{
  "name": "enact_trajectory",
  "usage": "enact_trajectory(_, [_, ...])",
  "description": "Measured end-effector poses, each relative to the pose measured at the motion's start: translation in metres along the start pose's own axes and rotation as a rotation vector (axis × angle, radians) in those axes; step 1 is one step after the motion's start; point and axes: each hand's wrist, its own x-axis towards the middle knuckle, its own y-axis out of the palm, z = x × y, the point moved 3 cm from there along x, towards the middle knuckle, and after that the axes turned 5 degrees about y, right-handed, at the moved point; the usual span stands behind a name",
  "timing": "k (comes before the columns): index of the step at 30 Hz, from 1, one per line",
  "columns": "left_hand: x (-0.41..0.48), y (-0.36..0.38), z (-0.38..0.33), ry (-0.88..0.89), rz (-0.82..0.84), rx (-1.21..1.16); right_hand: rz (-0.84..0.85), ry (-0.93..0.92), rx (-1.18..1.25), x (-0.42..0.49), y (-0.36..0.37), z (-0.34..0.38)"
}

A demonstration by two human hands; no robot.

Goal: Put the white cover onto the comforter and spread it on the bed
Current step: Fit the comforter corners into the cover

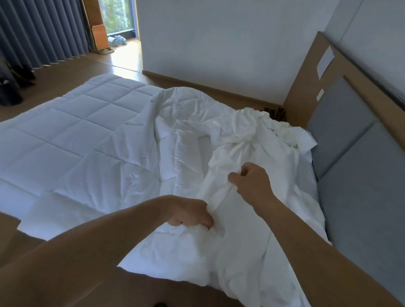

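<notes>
here, in the head view, the left hand pinches a fold of the white cover at lower centre; the right hand grips the same bunched cover just above, right of centre. the quilted comforter lies flat across the frame's left on the bed.

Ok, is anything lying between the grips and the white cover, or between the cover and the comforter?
Nothing visible. The left grip and right grip both already pinch the cover, which lies bunched directly on the comforter near the headboard. The comforter's quilted far end carries nothing.
</notes>
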Motion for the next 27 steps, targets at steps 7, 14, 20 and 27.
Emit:
enact_trajectory(7, [-0.039,0.01,-0.005,0.116,-0.133,0.108,0.455,-0.592,-0.443,-0.023,0.004,-0.043])
enact_trajectory(14, [-0.07,-0.023,0.001,0.11,-0.228,0.259,0.638,-0.619,-0.78,-0.011,0.047,-0.01])
enact_trajectory(20, [-0.062,-0.068,0.025,0.133,-0.383,0.059,0.641,-0.227,-0.324,0.02,0.066,0.03])
enact_trajectory(27, [-0.039,-0.108,0.039,0.245,-0.369,-0.144,0.818,-0.224,-0.515,0.056,0.093,0.064])
